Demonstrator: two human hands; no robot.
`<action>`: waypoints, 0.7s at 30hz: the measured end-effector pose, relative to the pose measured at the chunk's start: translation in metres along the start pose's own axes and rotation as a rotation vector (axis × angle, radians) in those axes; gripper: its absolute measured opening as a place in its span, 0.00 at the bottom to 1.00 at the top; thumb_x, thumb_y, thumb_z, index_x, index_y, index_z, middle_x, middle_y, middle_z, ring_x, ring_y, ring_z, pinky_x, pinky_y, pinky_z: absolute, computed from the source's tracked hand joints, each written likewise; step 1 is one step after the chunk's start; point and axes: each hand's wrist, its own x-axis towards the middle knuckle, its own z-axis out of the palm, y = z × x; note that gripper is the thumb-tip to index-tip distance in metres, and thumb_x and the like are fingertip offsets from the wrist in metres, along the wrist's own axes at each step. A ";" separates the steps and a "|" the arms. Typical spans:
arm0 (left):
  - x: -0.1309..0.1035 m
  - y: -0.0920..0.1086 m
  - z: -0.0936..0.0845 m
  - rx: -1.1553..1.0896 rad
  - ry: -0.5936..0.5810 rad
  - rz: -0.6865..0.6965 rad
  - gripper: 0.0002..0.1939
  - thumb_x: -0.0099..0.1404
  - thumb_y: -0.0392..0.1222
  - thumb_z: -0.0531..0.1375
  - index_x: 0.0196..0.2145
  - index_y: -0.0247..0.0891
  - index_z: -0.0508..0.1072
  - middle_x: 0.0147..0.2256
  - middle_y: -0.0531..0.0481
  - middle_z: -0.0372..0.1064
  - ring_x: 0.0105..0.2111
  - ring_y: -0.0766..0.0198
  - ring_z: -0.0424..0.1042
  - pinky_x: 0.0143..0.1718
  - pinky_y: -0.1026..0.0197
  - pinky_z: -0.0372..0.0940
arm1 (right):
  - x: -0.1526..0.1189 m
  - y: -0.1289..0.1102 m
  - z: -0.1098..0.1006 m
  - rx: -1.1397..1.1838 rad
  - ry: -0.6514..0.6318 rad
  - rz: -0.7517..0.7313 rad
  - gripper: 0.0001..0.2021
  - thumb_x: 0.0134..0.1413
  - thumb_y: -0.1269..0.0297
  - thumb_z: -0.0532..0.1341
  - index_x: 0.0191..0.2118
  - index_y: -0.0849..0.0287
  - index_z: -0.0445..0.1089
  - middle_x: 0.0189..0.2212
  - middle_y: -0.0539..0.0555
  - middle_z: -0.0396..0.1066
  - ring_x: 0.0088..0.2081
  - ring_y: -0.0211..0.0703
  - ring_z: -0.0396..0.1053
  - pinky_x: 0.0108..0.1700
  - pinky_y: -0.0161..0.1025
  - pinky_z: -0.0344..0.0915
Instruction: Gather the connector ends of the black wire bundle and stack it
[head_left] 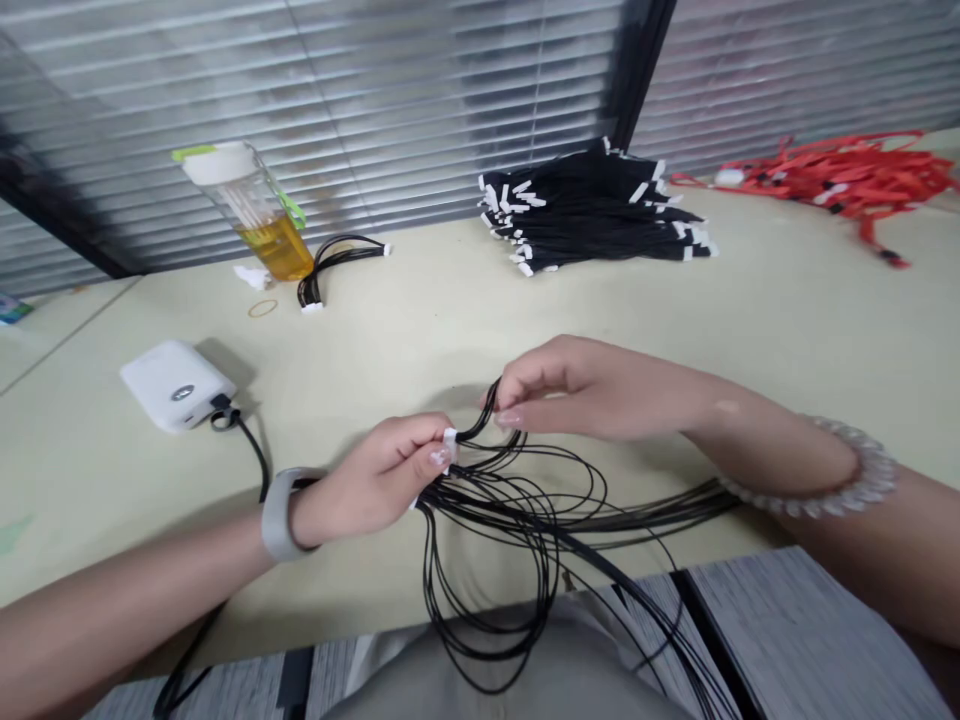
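Note:
Thin black cables (540, 510) with white connectors spread in loops at the table's front edge, some hanging below it. My left hand (394, 470) is closed on the cable ends, and a white connector (450, 440) shows by its thumb. Just to the right, my right hand (577, 390) has its thumb and fingers pinched around a few black cables that curve up from that connector. Its fingertips partly hide them.
Behind are a bottle of amber liquid (274, 240), a small cable bundle (337, 257), a large black cable pile (592, 215) and red straps (847, 180). A white power bank (176, 385) with a black cord lies left. Blinds (420, 100) stand behind the table (360, 350).

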 end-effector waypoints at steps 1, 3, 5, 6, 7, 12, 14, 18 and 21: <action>0.000 0.000 0.000 0.000 0.004 0.007 0.21 0.69 0.54 0.45 0.24 0.36 0.58 0.21 0.57 0.49 0.21 0.71 0.50 0.21 0.67 0.50 | -0.001 -0.001 0.000 0.004 -0.045 -0.005 0.10 0.57 0.61 0.56 0.32 0.61 0.70 0.29 0.50 0.70 0.31 0.35 0.65 0.34 0.34 0.61; 0.001 0.001 0.000 0.000 0.007 0.012 0.21 0.69 0.54 0.45 0.24 0.36 0.58 0.21 0.57 0.49 0.21 0.71 0.49 0.21 0.67 0.50 | -0.001 -0.003 -0.001 0.010 -0.105 -0.019 0.11 0.57 0.61 0.55 0.31 0.62 0.71 0.29 0.50 0.70 0.31 0.35 0.65 0.34 0.34 0.60; 0.001 0.001 0.000 -0.006 0.004 0.008 0.21 0.69 0.54 0.45 0.24 0.36 0.58 0.21 0.57 0.49 0.21 0.71 0.49 0.21 0.67 0.50 | -0.001 -0.004 -0.001 -0.004 -0.128 -0.040 0.11 0.58 0.62 0.55 0.31 0.62 0.70 0.30 0.51 0.70 0.31 0.35 0.65 0.34 0.34 0.60; 0.002 0.000 0.000 -0.011 0.001 0.005 0.21 0.69 0.54 0.45 0.24 0.36 0.57 0.21 0.57 0.49 0.21 0.71 0.49 0.20 0.67 0.49 | -0.001 -0.005 -0.001 -0.020 -0.128 -0.044 0.11 0.58 0.62 0.55 0.32 0.62 0.70 0.31 0.51 0.70 0.32 0.35 0.65 0.34 0.34 0.60; 0.002 0.000 0.000 -0.015 0.001 0.003 0.21 0.69 0.54 0.45 0.24 0.37 0.57 0.21 0.58 0.48 0.21 0.71 0.49 0.20 0.67 0.49 | -0.001 -0.005 -0.001 -0.039 -0.124 -0.043 0.11 0.59 0.63 0.54 0.33 0.63 0.70 0.32 0.52 0.71 0.32 0.36 0.65 0.35 0.34 0.60; 0.001 -0.002 0.000 -0.022 0.006 -0.004 0.22 0.68 0.55 0.45 0.24 0.37 0.56 0.21 0.58 0.47 0.21 0.71 0.47 0.20 0.67 0.48 | -0.001 -0.006 -0.003 -0.137 -0.106 -0.052 0.08 0.57 0.68 0.54 0.33 0.63 0.70 0.31 0.51 0.71 0.32 0.35 0.66 0.35 0.34 0.61; 0.001 -0.002 -0.001 -0.021 0.005 -0.012 0.22 0.68 0.55 0.45 0.24 0.37 0.56 0.21 0.58 0.47 0.21 0.71 0.47 0.20 0.67 0.48 | -0.001 -0.003 -0.004 -0.195 -0.039 -0.059 0.07 0.53 0.72 0.56 0.34 0.62 0.72 0.31 0.50 0.71 0.31 0.34 0.66 0.34 0.33 0.60; 0.000 -0.001 -0.002 -0.021 0.008 -0.029 0.22 0.68 0.57 0.44 0.24 0.37 0.56 0.21 0.58 0.47 0.21 0.70 0.47 0.21 0.66 0.49 | 0.000 0.005 -0.002 -0.321 0.153 -0.017 0.09 0.51 0.71 0.57 0.32 0.59 0.75 0.25 0.48 0.71 0.25 0.32 0.63 0.31 0.34 0.58; 0.001 0.000 -0.003 -0.012 0.025 -0.024 0.23 0.68 0.58 0.43 0.24 0.38 0.55 0.22 0.57 0.47 0.21 0.70 0.48 0.21 0.66 0.49 | 0.002 0.007 0.000 -0.252 0.225 0.069 0.07 0.50 0.65 0.60 0.31 0.59 0.75 0.24 0.49 0.70 0.24 0.33 0.63 0.28 0.34 0.58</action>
